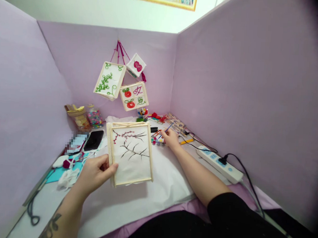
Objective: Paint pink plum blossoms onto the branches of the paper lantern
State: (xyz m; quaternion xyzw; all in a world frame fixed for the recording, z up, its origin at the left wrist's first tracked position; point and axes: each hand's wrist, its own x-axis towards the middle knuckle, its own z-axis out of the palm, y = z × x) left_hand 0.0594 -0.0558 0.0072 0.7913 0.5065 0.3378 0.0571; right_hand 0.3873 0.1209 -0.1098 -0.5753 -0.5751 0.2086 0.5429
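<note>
My left hand (96,174) grips the left edge of a stick-framed paper lantern (132,171), thumb on its front. The lantern is held up above the white-covered table. Dark branches are painted on its white face, with small pink-red blossoms along the upper ones. My right hand (171,139) reaches forward, fingers closed around a thin blue paintbrush (170,126). The brush slants down to the left, over a row of small paint pots (157,142). Which pot its tip touches, if any, I cannot make out.
Decorated lanterns (110,80) hang on the back partition. At left are a phone (94,140), a jar of colourful bits (95,118), a pot of sticks (80,118) and white scraps (69,178). A power strip (220,165) with cables lies beside my right forearm, along the right partition (243,84).
</note>
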